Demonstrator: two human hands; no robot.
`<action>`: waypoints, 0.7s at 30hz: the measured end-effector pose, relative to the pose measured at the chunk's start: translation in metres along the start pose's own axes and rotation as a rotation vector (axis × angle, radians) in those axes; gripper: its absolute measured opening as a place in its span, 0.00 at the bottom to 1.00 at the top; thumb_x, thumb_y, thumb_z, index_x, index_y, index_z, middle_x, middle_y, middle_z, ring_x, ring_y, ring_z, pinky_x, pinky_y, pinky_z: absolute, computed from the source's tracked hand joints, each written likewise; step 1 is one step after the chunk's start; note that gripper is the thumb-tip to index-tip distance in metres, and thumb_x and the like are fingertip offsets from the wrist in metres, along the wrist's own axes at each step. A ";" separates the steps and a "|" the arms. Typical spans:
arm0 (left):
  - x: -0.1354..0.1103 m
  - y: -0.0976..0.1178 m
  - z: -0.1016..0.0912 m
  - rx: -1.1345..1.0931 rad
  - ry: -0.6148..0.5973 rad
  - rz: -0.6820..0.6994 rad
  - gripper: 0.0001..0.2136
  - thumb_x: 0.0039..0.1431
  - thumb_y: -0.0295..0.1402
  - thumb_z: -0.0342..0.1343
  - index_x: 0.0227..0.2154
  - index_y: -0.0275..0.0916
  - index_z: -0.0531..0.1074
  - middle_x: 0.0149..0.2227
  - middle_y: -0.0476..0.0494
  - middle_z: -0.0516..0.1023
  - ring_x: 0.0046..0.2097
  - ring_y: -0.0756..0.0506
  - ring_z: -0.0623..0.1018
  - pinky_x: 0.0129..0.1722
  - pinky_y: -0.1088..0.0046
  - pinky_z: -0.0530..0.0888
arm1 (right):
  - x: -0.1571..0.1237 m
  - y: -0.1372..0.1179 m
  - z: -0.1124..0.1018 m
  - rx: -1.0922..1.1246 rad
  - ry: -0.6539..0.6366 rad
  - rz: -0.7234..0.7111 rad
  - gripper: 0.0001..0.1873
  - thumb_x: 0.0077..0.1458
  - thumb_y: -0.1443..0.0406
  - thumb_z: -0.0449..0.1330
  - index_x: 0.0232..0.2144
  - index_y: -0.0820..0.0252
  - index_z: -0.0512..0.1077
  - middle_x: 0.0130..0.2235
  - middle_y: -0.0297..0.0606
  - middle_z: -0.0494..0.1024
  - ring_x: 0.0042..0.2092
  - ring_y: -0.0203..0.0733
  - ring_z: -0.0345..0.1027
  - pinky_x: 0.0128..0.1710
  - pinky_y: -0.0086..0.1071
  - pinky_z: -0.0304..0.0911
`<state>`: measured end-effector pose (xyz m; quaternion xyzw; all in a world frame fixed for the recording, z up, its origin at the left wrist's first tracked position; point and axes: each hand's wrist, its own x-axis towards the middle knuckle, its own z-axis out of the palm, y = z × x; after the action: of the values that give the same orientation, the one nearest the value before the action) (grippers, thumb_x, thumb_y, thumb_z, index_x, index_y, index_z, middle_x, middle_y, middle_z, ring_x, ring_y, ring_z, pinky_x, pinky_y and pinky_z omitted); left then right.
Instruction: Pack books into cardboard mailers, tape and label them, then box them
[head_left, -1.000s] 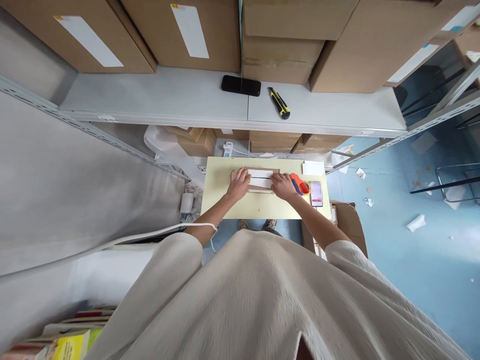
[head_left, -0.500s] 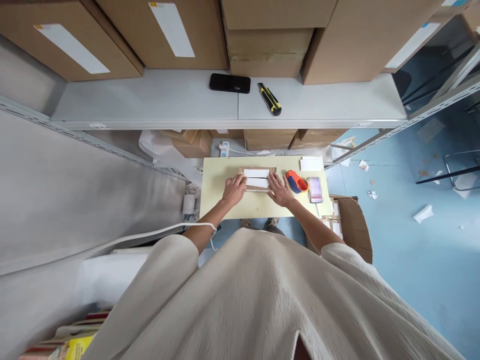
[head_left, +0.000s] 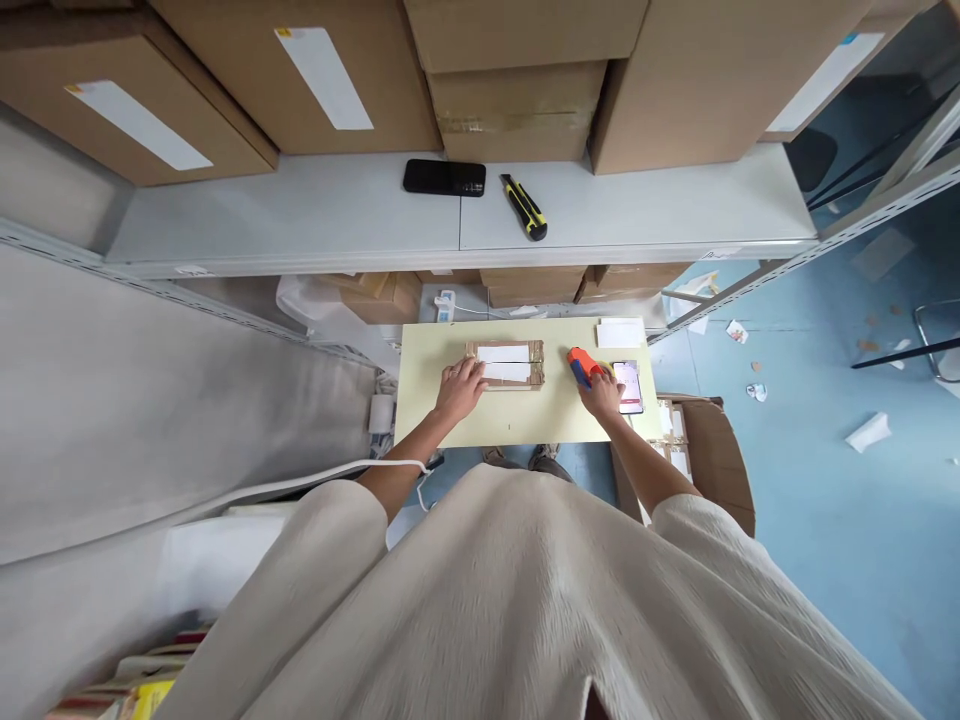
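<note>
A small cardboard box (head_left: 535, 372) with white panels on its top and tape at its ends lies on the pale yellow table (head_left: 517, 422). My left hand (head_left: 461, 388) holds the box at its left front corner, with the fingers over the edge. To the right, my right hand (head_left: 602, 394) is closed around an orange and blue tape dispenser (head_left: 580, 362), which rests at the table's right side. A phone with a lit screen (head_left: 628, 388) lies just right of that hand.
Above the table's back edge, a grey shelf (head_left: 315, 225) bears large cardboard boxes (head_left: 517, 110), a black phone (head_left: 445, 178) and a yellow-black utility knife (head_left: 525, 208). White cards (head_left: 619, 332) lie at the table's back right. An open carton (head_left: 709, 450) stands to the right.
My right hand has left the box, moved right and taken hold of the tape dispenser. My left hand stays at the box's left end. The view has shifted slightly.
</note>
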<state>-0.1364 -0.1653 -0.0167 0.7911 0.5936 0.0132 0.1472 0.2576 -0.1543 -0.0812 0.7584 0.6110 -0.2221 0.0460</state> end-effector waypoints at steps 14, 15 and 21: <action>0.004 -0.002 -0.002 -0.047 -0.001 -0.002 0.25 0.77 0.37 0.51 0.72 0.45 0.74 0.75 0.28 0.72 0.76 0.29 0.69 0.73 0.43 0.65 | 0.017 0.009 -0.031 0.229 0.045 -0.027 0.24 0.68 0.52 0.57 0.55 0.58 0.83 0.49 0.55 0.87 0.60 0.68 0.74 0.63 0.60 0.62; 0.005 -0.002 -0.002 -0.060 0.007 0.002 0.25 0.77 0.37 0.51 0.72 0.46 0.74 0.74 0.28 0.72 0.75 0.28 0.69 0.72 0.43 0.65 | 0.017 0.008 -0.041 0.284 0.030 -0.010 0.24 0.67 0.51 0.58 0.54 0.57 0.83 0.47 0.53 0.87 0.58 0.67 0.75 0.62 0.59 0.64; 0.006 -0.003 0.002 -0.126 0.051 0.006 0.25 0.76 0.37 0.53 0.71 0.48 0.75 0.74 0.29 0.72 0.75 0.28 0.69 0.71 0.44 0.65 | 0.010 -0.021 -0.103 0.701 0.045 -0.119 0.26 0.62 0.42 0.56 0.43 0.55 0.77 0.41 0.44 0.83 0.45 0.55 0.75 0.47 0.44 0.73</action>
<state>-0.1372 -0.1588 -0.0205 0.7813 0.5929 0.0711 0.1812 0.2679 -0.1048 0.0116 0.6959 0.5416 -0.4039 -0.2435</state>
